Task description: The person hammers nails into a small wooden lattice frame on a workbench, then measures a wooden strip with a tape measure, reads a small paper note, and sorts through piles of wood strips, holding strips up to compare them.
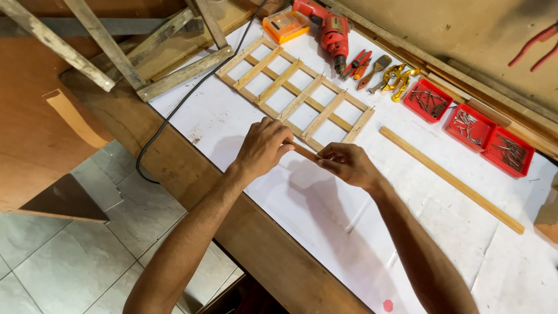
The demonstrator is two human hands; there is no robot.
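In the middle of the frame the left hand (264, 145) and the right hand (347, 164) pinch together a small thin wooden strip (303, 152), each hand grasping one end of it just above the white table (325, 232). Directly behind the hands lies a wooden ladder-like frame (295, 96). At the top stands a red electric drill (329, 32), and to the right lie a long wooden stick (450, 179) and three red trays of nails (471, 128).

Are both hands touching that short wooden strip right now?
Touching. The head view shows the left hand and right hand each pinching an end of the short wooden strip, no gap visible.
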